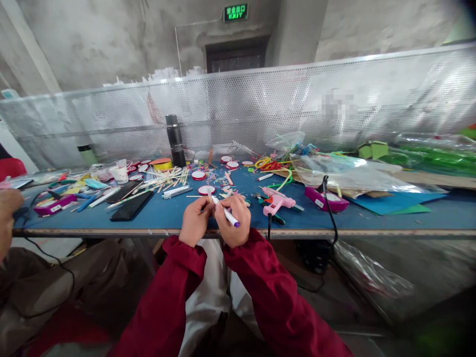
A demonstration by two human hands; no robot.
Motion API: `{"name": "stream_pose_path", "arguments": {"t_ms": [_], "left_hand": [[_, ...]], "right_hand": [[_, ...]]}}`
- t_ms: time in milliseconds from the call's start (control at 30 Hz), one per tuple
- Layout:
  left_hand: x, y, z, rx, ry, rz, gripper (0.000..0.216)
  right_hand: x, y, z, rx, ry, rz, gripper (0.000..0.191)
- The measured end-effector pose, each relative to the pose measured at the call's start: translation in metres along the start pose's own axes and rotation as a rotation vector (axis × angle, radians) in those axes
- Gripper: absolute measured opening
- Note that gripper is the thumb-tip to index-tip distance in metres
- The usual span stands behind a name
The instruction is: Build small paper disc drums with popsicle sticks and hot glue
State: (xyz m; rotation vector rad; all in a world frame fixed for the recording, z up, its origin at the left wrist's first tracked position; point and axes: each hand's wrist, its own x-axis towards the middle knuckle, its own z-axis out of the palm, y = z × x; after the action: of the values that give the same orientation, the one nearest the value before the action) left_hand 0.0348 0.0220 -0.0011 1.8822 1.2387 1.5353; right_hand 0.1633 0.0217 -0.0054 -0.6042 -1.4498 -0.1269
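Note:
My right hand [233, 219] is closed around a white pen with a purple end [227, 214], tip pointing up-left. My left hand [195, 218] pinches a small thin piece, perhaps a wooden stick, against the pen tip; what it is stays unclear. Both hands hover at the near edge of the blue table [171, 213]. Red sleeves cover my forearms. A pink glue gun [277, 201] lies just right of my right hand, and a round red-rimmed white disc [206, 190] sits just beyond my hands.
Wooden sticks [169, 178], more discs, a black flask [175, 140], two dark phones [130, 206], pens and plastic bags [345, 171] litter the table. A perforated metal screen [260, 104] backs it. Another person's hand [7, 208] is at the far left.

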Motion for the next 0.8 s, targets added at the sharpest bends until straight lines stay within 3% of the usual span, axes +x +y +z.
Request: {"name": "stream_pose_path", "arguments": {"t_ms": [800], "left_hand": [[0.0002,-0.0034,0.0006,-0.012,0.004,-0.017,0.021]], "right_hand": [[-0.0007,0.0007,0.0009,0.001,-0.040,-0.014,0.012]]}}
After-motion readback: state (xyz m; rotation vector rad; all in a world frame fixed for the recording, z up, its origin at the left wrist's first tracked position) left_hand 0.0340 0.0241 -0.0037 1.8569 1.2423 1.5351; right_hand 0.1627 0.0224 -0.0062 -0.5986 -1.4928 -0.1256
